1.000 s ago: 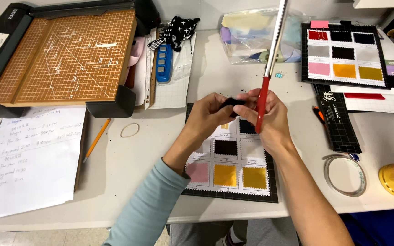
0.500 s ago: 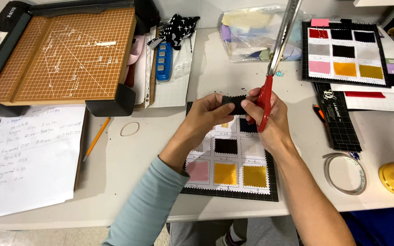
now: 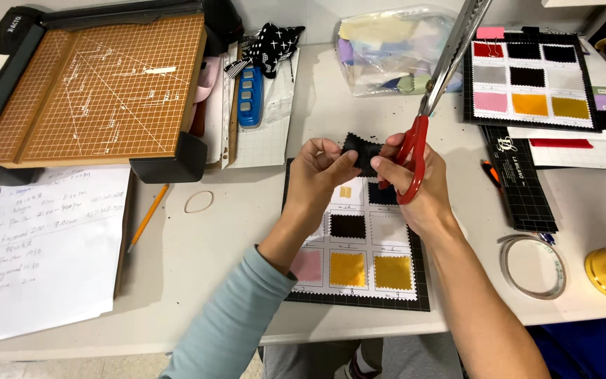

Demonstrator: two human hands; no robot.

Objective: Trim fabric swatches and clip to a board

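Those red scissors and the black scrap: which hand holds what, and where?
The right hand holds the red-handled scissors by their handle loops; both it and the left hand pinch the black fabric swatch at its edges.

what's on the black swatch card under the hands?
The black swatch card shows glued zigzag-edged fabric squares: pink, two gold, one black, one small gold. The left hand and right hand cover its upper squares.
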